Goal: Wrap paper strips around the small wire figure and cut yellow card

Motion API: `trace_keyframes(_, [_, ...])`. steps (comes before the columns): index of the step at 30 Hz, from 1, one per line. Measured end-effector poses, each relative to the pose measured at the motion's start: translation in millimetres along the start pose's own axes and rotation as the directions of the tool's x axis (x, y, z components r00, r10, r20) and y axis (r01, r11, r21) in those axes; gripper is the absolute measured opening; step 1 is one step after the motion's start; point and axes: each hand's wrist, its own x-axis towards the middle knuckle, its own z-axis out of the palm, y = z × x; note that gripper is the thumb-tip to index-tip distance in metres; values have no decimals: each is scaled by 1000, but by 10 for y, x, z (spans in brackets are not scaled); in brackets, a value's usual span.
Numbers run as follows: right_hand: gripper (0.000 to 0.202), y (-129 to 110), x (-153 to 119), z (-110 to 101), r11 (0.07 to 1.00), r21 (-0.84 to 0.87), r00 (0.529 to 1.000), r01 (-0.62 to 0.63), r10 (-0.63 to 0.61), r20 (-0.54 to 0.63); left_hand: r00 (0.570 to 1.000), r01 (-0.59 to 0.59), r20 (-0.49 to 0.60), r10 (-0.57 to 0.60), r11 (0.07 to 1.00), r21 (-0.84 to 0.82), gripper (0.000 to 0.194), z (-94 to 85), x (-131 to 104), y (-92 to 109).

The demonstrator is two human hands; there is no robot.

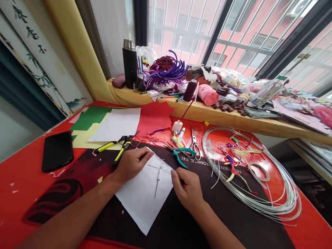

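Note:
A small wire figure (pixel 158 175) with a loop at its top, a crosswise wire and a pale wrapped stem lies over a white paper sheet (pixel 147 211), which is turned cornerwise to me. My right hand (pixel 188 188) is closed, its thumb and finger pinched at the right end of the crosswise wire. My left hand (pixel 135 162) is also closed in a pinch over the sheet's upper left edge, close to the wire's left end. What sits between those left fingertips is hidden. Both hands rest around the sheet on a dark mat (pixel 178 221).
Yellow-handled pliers (pixel 118 147), teal-handled pliers (pixel 181 152), scissors (pixel 193 141) and a glue bottle (pixel 177 126) lie beyond my hands. A wire coil (pixel 287 204) lies right, a phone (pixel 58 151) left. Coloured paper (pixel 116 122) and a crowded sill (pixel 155 98) stand behind.

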Motion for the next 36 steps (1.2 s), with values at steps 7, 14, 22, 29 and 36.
trace_keyframes(7, [46,21,3,-35,1000,-2,999,-16,16,-41,1000,-8,-5,9,1000,7,33,14,-6,-5])
trace_keyframes(14, [47,33,3,-38,998,14,998,-55,56,-43,999,-40,19,40,999,15,26,-28,20,-40])
trace_keyframes(22, [48,78,14,-54,990,46,986,-135,139,-93,966,-194,190,175,977,87,8,27,0,-102])
trace_keyframes(29, [49,34,10,-50,986,77,986,-147,152,-74,914,-195,382,134,973,126,6,10,10,-122])
trace_keyframes(36, [49,51,29,-62,973,124,973,-196,209,-101,893,-176,439,96,974,143,10,54,35,-129])
